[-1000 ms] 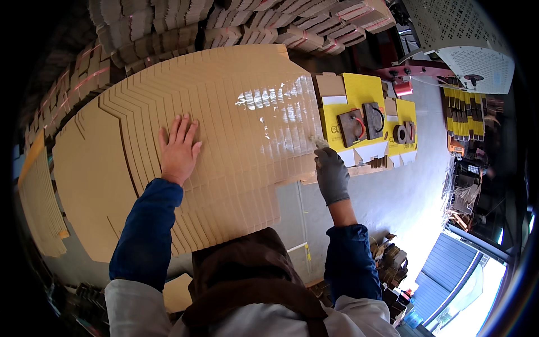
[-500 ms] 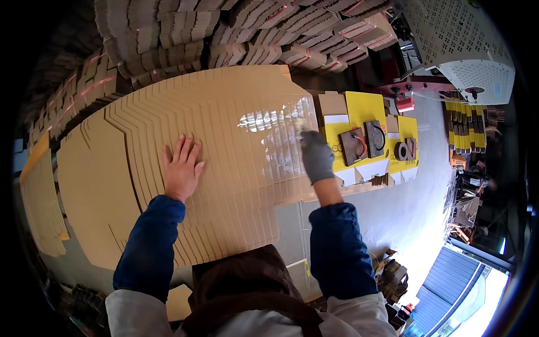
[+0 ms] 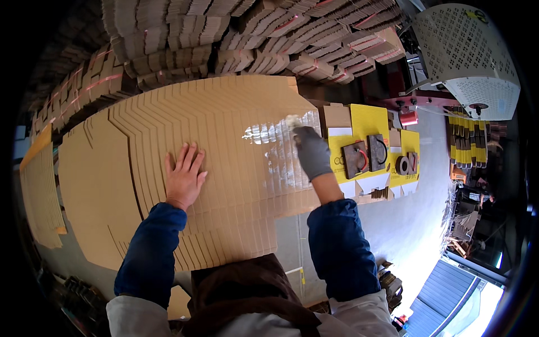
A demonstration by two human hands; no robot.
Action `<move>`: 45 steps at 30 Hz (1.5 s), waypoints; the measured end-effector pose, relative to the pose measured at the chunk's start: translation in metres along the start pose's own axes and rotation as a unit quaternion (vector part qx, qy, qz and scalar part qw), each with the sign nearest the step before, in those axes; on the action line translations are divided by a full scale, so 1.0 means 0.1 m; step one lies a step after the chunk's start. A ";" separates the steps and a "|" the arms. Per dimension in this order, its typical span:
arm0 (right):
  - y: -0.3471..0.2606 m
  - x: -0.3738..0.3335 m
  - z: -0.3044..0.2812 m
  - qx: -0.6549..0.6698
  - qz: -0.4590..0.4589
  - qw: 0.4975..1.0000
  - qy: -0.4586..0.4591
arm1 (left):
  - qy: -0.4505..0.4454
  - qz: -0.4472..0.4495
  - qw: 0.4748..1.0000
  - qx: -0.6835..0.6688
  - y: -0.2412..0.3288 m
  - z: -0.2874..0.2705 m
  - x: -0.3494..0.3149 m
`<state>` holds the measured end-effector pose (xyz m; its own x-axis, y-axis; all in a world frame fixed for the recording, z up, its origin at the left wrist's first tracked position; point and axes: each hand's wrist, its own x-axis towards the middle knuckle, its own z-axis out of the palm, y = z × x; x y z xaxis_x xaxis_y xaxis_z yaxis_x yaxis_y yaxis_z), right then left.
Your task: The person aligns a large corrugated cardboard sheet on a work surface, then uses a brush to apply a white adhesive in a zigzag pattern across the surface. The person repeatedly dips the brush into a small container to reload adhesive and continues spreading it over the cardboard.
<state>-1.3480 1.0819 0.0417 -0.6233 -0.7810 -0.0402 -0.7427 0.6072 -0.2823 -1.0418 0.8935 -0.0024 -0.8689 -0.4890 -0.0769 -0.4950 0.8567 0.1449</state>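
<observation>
A fanned row of brown cardboard sheets (image 3: 224, 123) lies in front of me, each overlapping the one beside it. My left hand (image 3: 185, 174), bare, rests flat on the sheets left of the middle with its fingers spread. In a dark grey glove, my right hand (image 3: 313, 153) is closed round a brush (image 3: 293, 121), of which only the pale head shows past the fingers. The brush head is at the right end of the row, by a shiny wet band (image 3: 283, 149) that looks like glue across the sheet edges.
Right of the sheets lie yellow printed cardboard pieces (image 3: 368, 121) with two dark handled blocks (image 3: 353, 159) and a dark tape roll (image 3: 402, 164) on them. Bundled cardboard stacks (image 3: 247, 42) line the far side. A perforated grey machine cover (image 3: 466, 56) stands far right.
My right hand has moved slightly left, and the brush head now shows more plainly. My left hand stays flat on the sheets. The whole view has shifted slightly.
</observation>
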 end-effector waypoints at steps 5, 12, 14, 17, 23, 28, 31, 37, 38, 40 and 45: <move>-0.11 0.10 -0.07 0.005 -0.023 1.000 0.013 | -0.004 -0.008 1.000 -0.016 -0.02 -0.01 -0.02; -0.07 0.22 -0.21 0.006 0.011 1.000 -0.009 | 0.005 0.002 1.000 -0.013 0.02 -0.02 0.01; -0.10 0.22 -0.16 0.012 -0.002 1.000 -0.007 | 0.002 -0.002 1.000 -0.012 -0.01 -0.01 -0.02; 0.13 0.26 -0.12 -0.004 0.028 1.000 -0.005 | -0.001 0.005 1.000 -0.006 0.03 -0.02 0.04; 0.11 0.23 -0.10 -0.018 0.008 1.000 0.005 | 0.000 0.002 1.000 -0.007 0.02 -0.05 0.02; 0.22 0.19 -0.15 -0.008 0.024 0.999 0.028 | -0.010 0.000 1.000 -0.023 0.00 -0.05 0.00; 0.29 0.26 -0.13 -0.035 0.044 0.998 -0.010 | 0.000 0.002 1.000 -0.018 0.03 -0.05 0.01; 0.29 0.27 -0.16 -0.004 -0.018 1.000 0.008 | 0.004 -0.001 1.000 -0.015 0.02 -0.03 0.01; 0.34 0.27 -0.18 -0.028 0.018 0.999 -0.002 | 0.005 -0.001 1.000 -0.017 0.02 -0.02 0.01; 0.40 0.34 -0.28 -0.073 0.082 0.994 -0.019 | 0.003 0.002 1.000 -0.013 0.03 -0.03 0.03; -0.33 0.19 -0.07 0.037 -0.055 0.998 0.001 | 0.004 -0.004 1.000 -0.012 0.01 -0.02 0.00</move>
<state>-1.3371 1.0475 0.0566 -0.5392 -0.8422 -0.0038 -0.7864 0.5051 -0.3556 -1.0426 0.8940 0.0002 -0.8650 -0.4969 -0.0700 -0.5013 0.8489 0.1675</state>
